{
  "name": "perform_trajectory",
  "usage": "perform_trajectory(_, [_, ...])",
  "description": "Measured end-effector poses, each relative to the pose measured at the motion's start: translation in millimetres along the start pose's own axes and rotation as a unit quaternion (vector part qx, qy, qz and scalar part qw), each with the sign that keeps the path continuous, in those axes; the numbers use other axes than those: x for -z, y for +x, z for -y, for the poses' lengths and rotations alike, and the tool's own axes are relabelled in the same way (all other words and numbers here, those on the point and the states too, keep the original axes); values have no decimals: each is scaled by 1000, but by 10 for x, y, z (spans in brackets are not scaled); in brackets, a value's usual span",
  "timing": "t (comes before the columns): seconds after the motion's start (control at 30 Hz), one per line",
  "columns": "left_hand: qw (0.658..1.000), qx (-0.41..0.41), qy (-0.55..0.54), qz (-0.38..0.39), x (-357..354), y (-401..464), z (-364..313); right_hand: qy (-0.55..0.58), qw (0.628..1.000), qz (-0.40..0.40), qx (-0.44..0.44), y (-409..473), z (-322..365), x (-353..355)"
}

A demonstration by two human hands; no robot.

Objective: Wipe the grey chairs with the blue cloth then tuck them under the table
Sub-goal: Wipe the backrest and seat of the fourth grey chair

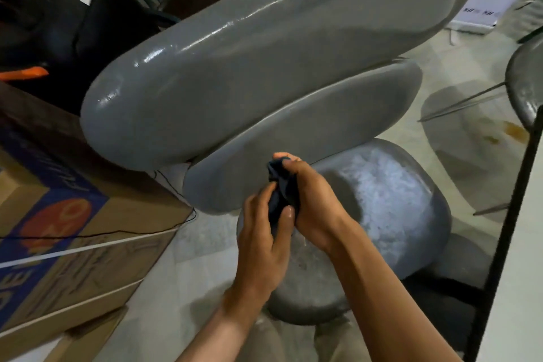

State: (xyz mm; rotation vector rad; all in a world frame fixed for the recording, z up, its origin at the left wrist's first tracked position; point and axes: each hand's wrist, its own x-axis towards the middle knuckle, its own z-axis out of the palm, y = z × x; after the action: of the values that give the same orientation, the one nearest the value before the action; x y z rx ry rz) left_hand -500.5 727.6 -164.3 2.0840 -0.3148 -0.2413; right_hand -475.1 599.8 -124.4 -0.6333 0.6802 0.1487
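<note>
A grey chair fills the middle of the head view: its glossy backrest (249,67) lies across the top, and its dusty seat (388,203) sits lower right. The blue cloth (280,188) is bunched up between both hands just above the seat's front left edge. My right hand (311,200) is closed around the cloth's upper part. My left hand (264,238) grips its lower part with thumb and fingers. Most of the cloth is hidden inside the hands. A second grey chair (526,79) shows at the right edge.
Cardboard boxes (67,232) with blue and orange print stand at the left, with a thin black cable across them. A black table leg (508,229) runs down the right side. Dark bags lie at the back left. The pale floor (470,132) shows behind the chair.
</note>
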Motion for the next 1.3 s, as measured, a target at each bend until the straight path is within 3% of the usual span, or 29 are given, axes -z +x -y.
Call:
perform_trajectory(0.17, [999, -9, 22, -43, -118, 53, 136, -15, 997, 52, -64, 115, 3, 130])
perform_trajectory(0.3, [996, -30, 62, -53, -85, 178, 215, 4, 998, 40, -40, 262, -103, 222])
perform_trajectory(0.47, [961, -135, 168, -175, 174, 493, 239, -173, 984, 4, 45, 572, -7, 357])
perform_trajectory(0.57, [930, -200, 232, -206, 285, 730, 382, -340, 921, -30, 189, 866, 131, 451])
perform_trajectory(0.7, [870, -226, 379, -222, 204, 1015, 1016, -469, 788, -61, 395, 1230, 297, 524])
perform_trajectory(0.8, [821, -286, 416, -267, 110, 1065, 1353, -521, 714, -89, 460, 1391, 274, 619])
perform_trajectory(0.87, [806, -309, 414, -289, 43, 1047, 1489, -548, 681, -97, 476, 1451, 171, 697])
perform_trajectory(0.97, [809, -292, 440, -257, -112, 931, 1750, -561, 660, -107, 488, 1516, 45, 753])
perform_trajectory(1.17, [805, -246, 539, -36, -265, 740, 2269, -598, 624, -111, 491, 1562, -122, 841])
perform_trajectory(1.23, [823, -242, 512, -45, -219, 783, 2126, -608, 631, -103, 470, 1567, -185, 889])
perform_trajectory(1.3, [835, -260, 474, -102, -111, 831, 1874, -603, 651, -94, 450, 1560, -250, 931])
